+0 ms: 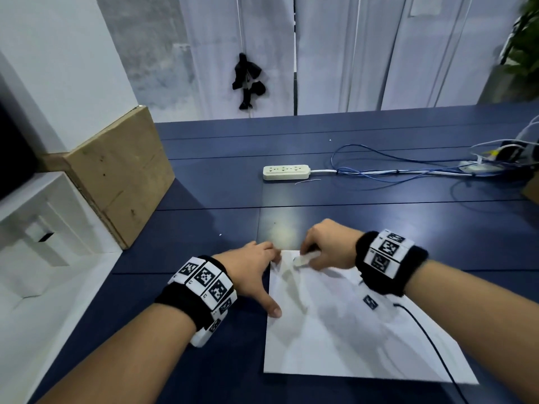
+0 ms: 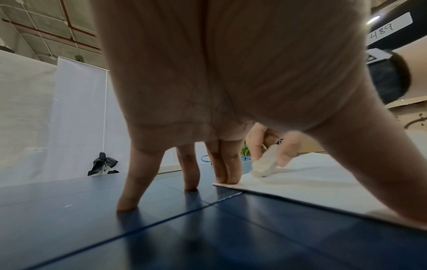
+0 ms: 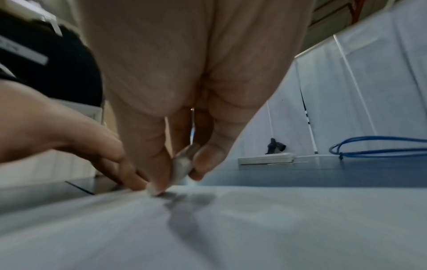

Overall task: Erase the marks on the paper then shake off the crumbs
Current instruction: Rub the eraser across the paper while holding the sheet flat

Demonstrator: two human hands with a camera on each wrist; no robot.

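Eraser at the far left corner of the paper

The white paper (image 1: 350, 330) lies flat on the near part of the blue counter (image 1: 379, 199); any marks on it are too faint to make out. The right hand (image 1: 326, 246) pinches a pale, blurred eraser (image 1: 303, 259) against the far left corner. The left hand (image 1: 250, 269) presses the sheet's left edge, fingers straight and spread. A power strip (image 1: 285, 172) sits farther off.
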